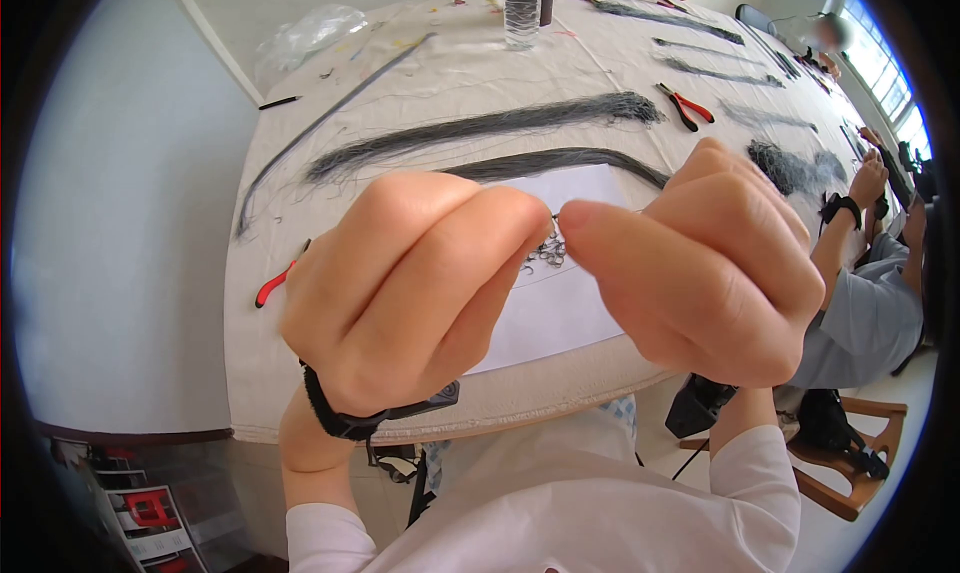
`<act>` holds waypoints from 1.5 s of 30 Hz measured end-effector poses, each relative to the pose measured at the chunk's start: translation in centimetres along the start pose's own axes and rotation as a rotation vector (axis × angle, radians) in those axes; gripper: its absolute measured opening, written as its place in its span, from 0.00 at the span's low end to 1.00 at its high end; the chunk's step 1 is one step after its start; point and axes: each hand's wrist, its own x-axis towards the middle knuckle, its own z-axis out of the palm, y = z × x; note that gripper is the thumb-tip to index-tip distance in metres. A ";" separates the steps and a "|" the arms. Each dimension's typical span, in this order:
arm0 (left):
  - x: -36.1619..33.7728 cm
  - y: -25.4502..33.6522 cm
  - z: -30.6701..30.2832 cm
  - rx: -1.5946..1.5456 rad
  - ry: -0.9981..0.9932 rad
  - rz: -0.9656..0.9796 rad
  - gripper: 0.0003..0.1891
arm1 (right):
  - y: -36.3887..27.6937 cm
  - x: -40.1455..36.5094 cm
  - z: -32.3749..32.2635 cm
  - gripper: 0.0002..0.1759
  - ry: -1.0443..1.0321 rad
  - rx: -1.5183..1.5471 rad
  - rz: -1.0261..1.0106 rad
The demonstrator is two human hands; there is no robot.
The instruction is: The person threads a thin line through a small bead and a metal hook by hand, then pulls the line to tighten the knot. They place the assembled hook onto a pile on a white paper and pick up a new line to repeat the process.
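My left hand and my right hand are raised close to the camera, both closed in a pinch. Their fingertips nearly meet over the table. A tiny dark speck shows between the fingertips; it is too small to name, and the fingers hide what they hold. Behind and below them, a small pile of dark curved metal pieces, like rings or hooks, lies on a white sheet of paper. A thin dark strand crosses the paper near the pile.
Bundles of thin grey wire-like strands lie across the cloth-covered table. Red-handled pliers are at left, another pair of pliers at right. A clear bottle stands at the back. Co-workers' hands are along the right edge.
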 end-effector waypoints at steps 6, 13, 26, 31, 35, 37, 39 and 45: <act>-0.1 -0.2 0.0 -0.051 -0.039 0.097 0.09 | 0.8 0.2 -0.7 0.18 -0.127 0.048 0.125; -0.3 -0.5 0.3 -0.094 0.045 0.080 0.07 | 1.4 -0.2 1.0 0.12 -0.150 0.422 0.493; -0.1 -0.8 0.3 -0.007 0.117 0.049 0.08 | -0.4 -0.2 1.5 0.16 -0.019 0.324 0.228; 0.1 -0.8 0.4 -0.015 0.082 0.084 0.09 | -0.4 -0.3 0.6 0.17 0.010 0.166 0.151; 0.1 -0.5 0.3 -0.017 0.018 0.083 0.09 | 0.2 0.1 -0.3 0.16 -0.006 0.104 0.153; 0.0 -0.5 0.3 -0.030 0.020 0.110 0.09 | 0.4 0.2 -0.6 0.14 -0.078 0.063 0.219; -0.1 -0.3 0.2 -0.025 0.000 0.112 0.09 | 1.0 -0.1 0.1 0.14 -0.071 0.111 0.248; -0.2 -0.1 0.0 -0.023 0.036 0.048 0.07 | 1.1 -0.3 1.0 0.12 -0.122 0.298 0.370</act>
